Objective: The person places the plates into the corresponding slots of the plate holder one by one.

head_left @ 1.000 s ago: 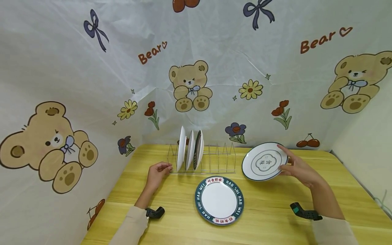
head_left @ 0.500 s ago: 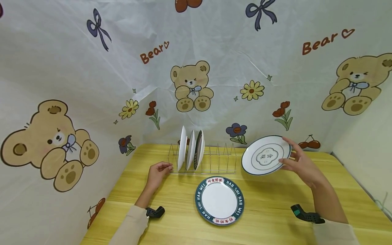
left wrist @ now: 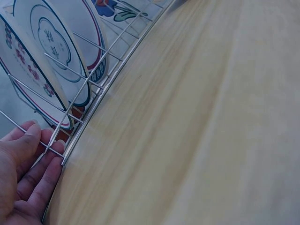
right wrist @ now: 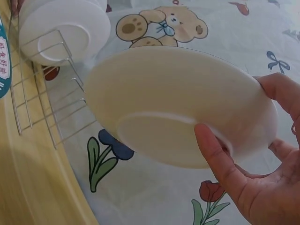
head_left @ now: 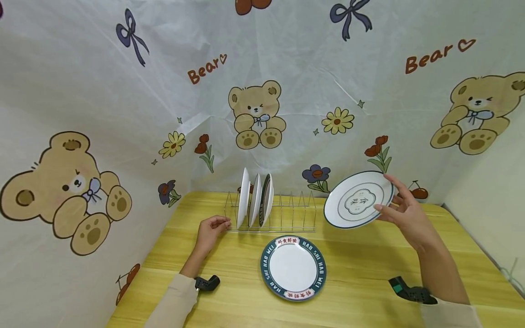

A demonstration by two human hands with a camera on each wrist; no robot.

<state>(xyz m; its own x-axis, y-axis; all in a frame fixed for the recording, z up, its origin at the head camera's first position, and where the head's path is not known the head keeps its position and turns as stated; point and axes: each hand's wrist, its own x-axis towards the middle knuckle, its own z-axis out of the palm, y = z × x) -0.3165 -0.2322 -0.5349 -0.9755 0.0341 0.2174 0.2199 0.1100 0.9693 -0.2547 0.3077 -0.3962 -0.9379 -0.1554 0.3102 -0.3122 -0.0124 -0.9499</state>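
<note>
My left hand (head_left: 211,232) pinches the left end of a wire dish rack (head_left: 287,231); in the left wrist view, its thumb and fingers (left wrist: 44,180) close around the end wires. My right hand (head_left: 408,214) grips the right edge of a white plate (head_left: 344,212) with a blue rim and a flower-shaped emblem. That plate is raised above the table and tilted, its printed face showing in the head view. The right wrist view shows its plain underside, with a finger (right wrist: 213,150) pressed near the foot ring. Three dishes (head_left: 243,200) stand upright in the rack's left slots.
A white plate with a green lettered rim (head_left: 293,269) lies flat on the wooden table (head_left: 357,291), in front of the rack. Behind the table hangs a bear-print cloth (head_left: 164,91). The rack's right-hand slots hold no dishes.
My right hand has lifted the blue-rimmed plate higher off the table and tilted it more upright. The left hand stays on the rack's end.
</note>
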